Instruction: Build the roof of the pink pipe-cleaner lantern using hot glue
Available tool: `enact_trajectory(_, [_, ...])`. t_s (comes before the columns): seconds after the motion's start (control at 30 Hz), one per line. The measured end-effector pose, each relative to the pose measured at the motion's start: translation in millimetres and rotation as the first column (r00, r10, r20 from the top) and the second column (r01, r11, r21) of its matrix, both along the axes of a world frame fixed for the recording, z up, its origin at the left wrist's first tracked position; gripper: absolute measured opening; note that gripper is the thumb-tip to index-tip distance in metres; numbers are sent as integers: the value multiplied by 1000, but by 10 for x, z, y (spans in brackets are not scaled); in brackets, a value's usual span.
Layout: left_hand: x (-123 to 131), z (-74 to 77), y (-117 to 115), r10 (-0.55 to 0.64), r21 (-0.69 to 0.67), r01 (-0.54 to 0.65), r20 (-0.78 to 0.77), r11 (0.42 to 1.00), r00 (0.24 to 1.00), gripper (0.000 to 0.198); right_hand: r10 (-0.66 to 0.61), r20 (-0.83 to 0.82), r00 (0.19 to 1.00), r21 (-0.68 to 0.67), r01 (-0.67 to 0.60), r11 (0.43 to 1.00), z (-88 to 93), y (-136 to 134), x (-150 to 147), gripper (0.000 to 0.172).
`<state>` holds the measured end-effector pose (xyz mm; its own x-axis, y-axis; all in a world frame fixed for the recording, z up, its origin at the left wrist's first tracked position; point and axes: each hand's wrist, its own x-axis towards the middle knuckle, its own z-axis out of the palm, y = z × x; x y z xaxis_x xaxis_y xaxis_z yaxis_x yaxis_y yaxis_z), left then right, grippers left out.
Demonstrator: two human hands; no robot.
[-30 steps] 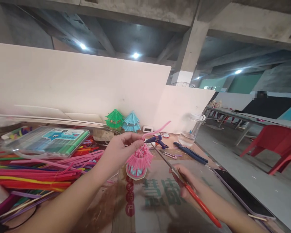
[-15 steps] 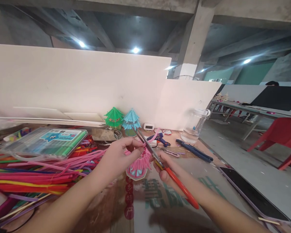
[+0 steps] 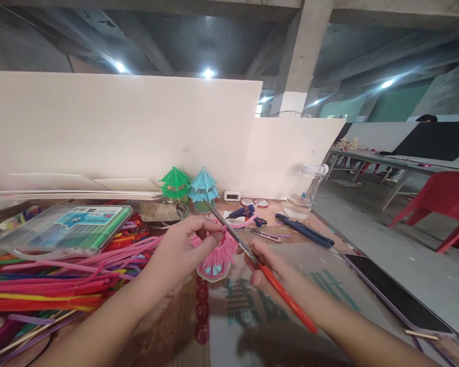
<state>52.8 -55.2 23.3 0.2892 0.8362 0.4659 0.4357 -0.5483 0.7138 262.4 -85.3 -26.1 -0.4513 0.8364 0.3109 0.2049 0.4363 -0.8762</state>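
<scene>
Gripping the red-handled tool in the right hand, angled lengthwise forward and leftward, with its blades just right of the left fingertips. Pinching the pink strand in the left hand, right over the fringed pink model, closer to it than the right. Farther off, at left, a clear case with markers inside; beyond, at right, a clear jug with some liquid.

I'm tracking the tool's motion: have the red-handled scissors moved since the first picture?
Yes: the red-handled scissors have shifted left and upward in the view, judged against the small digital clock.
</scene>
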Motion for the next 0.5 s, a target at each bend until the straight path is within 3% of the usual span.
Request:
enact_trajectory(0.17, [6,-34,39,-22,69,22,0,997,1000,17,-126,45,991,-43,128,991,30,11,-38,28])
enact_trajectory(0.33, [-91,50,104,44,110,-40,-35,993,998,19,-353,127,927,186,327,927,-8,244,117,34])
enact_trajectory(0.4, [-153,109,130,82,129,-77,-34,989,996,20,-430,198,881,239,382,893,21,358,241,36])
enact_trajectory(0.43, [-180,134,140,102,129,-98,-27,987,994,21,-467,313,827,265,396,879,43,406,305,36])
enact_trajectory(0.5, [-217,165,150,141,116,-138,-14,984,990,23,-512,553,658,303,413,859,86,470,412,33])
